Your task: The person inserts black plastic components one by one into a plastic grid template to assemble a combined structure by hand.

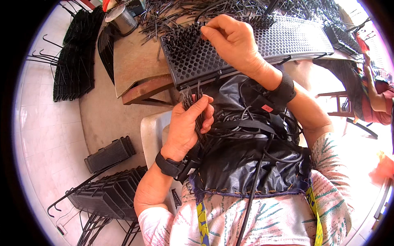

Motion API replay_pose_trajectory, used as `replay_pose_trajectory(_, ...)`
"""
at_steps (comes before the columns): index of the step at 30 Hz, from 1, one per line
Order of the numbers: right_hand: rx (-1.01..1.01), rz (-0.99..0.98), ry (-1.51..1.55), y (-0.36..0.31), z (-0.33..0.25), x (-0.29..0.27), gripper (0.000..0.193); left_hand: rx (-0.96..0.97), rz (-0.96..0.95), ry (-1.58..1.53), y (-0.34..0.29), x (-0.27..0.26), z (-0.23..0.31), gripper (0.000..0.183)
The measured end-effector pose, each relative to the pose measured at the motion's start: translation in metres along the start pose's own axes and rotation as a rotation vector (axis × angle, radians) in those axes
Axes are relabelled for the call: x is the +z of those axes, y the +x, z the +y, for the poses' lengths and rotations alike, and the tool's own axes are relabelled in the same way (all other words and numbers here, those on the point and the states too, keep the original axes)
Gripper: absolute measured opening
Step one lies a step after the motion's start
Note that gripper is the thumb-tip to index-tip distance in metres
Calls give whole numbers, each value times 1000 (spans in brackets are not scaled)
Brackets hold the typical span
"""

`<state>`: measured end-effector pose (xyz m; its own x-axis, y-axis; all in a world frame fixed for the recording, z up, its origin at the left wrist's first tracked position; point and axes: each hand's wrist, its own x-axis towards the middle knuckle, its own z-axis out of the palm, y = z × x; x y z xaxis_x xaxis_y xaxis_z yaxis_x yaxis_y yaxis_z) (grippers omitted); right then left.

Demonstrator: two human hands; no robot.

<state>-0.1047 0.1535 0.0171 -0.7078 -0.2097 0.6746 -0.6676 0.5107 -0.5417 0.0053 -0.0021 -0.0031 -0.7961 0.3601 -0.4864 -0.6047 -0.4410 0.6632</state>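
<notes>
My left hand is closed around a bundle of thin black strips, their ends sticking up past the thumb, in front of the tray's near left corner. A long black tray full of round holes lies along the table edge. Dark strips stand crowded in the holes at its left end, and more line its far edge. Over that left part, my right hand has thumb and forefinger pinched on what looks like one thin black strip, partly lost against the dark pieces. Both wrists wear black bands.
Loose black strips heap across the table behind the tray. A metal cup stands at its left corner. Black trays with hooked wires stack on the floor at left. Cables cross my lap. Another person is at far right.
</notes>
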Motion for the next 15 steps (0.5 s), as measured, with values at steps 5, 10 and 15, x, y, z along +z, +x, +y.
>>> replay_pose_trajectory(5,-222,37,-26,1,-4,11,8,13,19,-32,0,0,1,19)
replay_pose_trajectory(10,31,-260,-56,-3,1,28,10,-4,-31,-51,0,-1,2,19)
replay_pose_trajectory(15,-182,-369,-304,12,-16,17,8,-2,-61,-50,-1,-2,3,18)
